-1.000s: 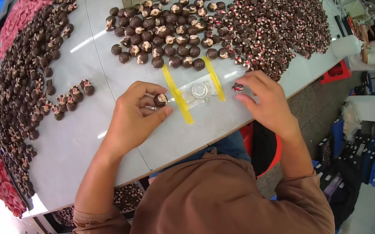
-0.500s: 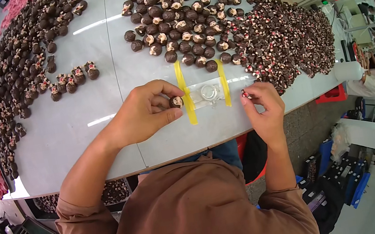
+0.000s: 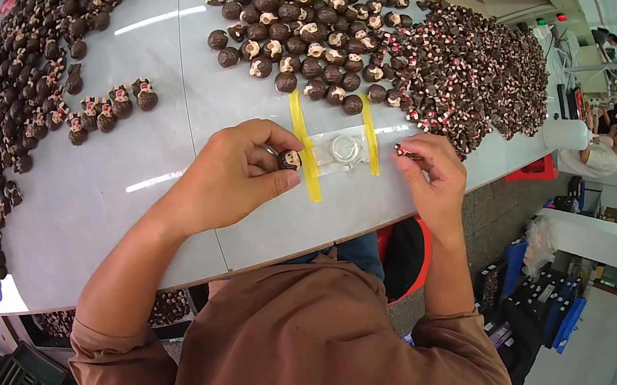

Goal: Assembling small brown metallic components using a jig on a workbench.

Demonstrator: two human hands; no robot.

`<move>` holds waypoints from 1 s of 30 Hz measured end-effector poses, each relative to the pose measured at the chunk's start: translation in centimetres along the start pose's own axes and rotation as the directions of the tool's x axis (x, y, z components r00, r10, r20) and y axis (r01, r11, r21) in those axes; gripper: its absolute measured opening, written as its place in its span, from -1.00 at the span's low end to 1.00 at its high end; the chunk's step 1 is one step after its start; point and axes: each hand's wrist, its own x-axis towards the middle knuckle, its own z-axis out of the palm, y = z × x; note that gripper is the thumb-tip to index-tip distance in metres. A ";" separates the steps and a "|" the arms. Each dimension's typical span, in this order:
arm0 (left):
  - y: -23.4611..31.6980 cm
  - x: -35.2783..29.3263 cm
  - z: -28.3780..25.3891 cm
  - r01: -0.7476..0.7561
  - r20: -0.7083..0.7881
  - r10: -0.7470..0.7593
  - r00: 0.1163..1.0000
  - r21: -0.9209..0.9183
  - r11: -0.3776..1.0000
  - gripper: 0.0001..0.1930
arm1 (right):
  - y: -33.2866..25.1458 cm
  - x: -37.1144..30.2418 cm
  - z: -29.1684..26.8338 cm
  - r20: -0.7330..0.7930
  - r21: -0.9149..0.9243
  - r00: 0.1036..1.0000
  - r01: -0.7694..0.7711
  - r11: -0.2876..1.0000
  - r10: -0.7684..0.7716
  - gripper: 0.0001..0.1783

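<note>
Between thumb and fingers, my left hand (image 3: pixel 236 173) grips a round dark-brown doll head (image 3: pixel 288 161) with a pale face. My right hand (image 3: pixel 435 167) pinches a small dark piece (image 3: pixel 401 150) with red and pale spots; its exact kind is too small to make out. Between the two hands, a small clear round dish (image 3: pixel 345 150) sits on a transparent sheet (image 3: pixel 326 158). Yellow tape strips (image 3: pixel 311 184) hold the sheet to the table at either side. The doll head is right beside the left strip.
Beyond the dish lies a heap of brown doll heads (image 3: pixel 297 27). Many small dark-and-red pieces (image 3: pixel 468 72) are piled at the right. Assembled figures (image 3: pixel 120 103) stand in a row at the left, near a larger pile (image 3: pixel 21 85). Another person (image 3: pixel 600 152) is at the far right.
The view has shifted slightly. Both hands keep their grips, and the doll head in my left hand has turned a little. The piece in my right hand is tilted differently.
</note>
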 end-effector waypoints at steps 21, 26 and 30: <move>-1.1 -0.1 0.5 -0.236 -0.069 0.248 0.966 0.146 0.961 -0.72 | -5.5 4.6 1.6 0.391 -0.360 0.854 0.486 0.796 -0.344 -0.65; -0.8 -0.1 0.4 -0.207 -0.030 0.216 0.976 0.190 0.960 -0.67 | -6.0 4.7 1.9 0.427 -0.385 0.847 0.488 0.783 -0.318 -0.63; -0.8 -0.1 0.5 -0.208 -0.035 0.219 0.975 0.197 0.958 -0.68 | -6.2 4.8 2.0 0.445 -0.403 0.836 0.508 0.761 -0.321 -0.63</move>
